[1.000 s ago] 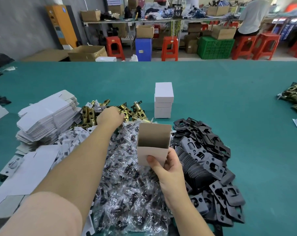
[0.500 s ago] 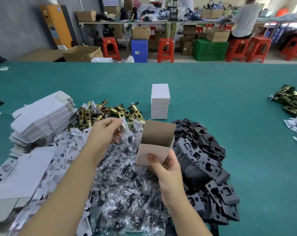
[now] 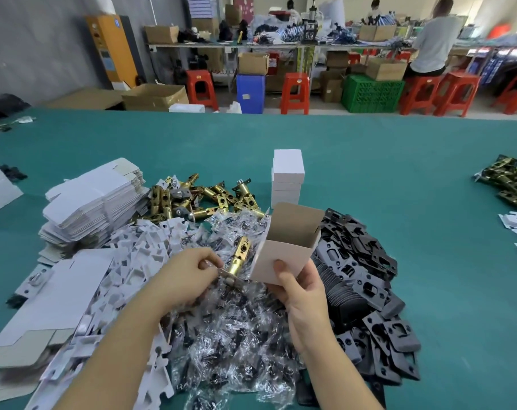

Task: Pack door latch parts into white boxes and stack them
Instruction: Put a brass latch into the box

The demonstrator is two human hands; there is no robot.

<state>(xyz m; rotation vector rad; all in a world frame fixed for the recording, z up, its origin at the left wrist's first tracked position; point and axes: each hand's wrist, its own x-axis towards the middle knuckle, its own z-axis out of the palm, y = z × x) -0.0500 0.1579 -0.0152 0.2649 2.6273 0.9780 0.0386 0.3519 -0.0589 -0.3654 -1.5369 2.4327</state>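
My right hand [image 3: 300,288] grips an open white box [image 3: 286,247] from below, its top flap raised and its inside showing brown. Just left of the box, my left hand [image 3: 189,272] pinches a brass door latch [image 3: 238,258] by its faceplate end, the barrel pointing up towards the box. A heap of brass latches [image 3: 204,196] lies further back on the green table [image 3: 399,184]. A short stack of closed white boxes [image 3: 287,179] stands behind the open box.
Flat unfolded white boxes [image 3: 91,199] are piled at the left, white card inserts [image 3: 138,261] beside them. Clear bags of screws [image 3: 227,335] lie under my hands, black strike plates [image 3: 366,291] to the right. More latches [image 3: 508,179] sit at the far right edge.
My left hand drew back from the latch heap with one brass latch and brought it down beside the box. The right hand kept holding the open box.
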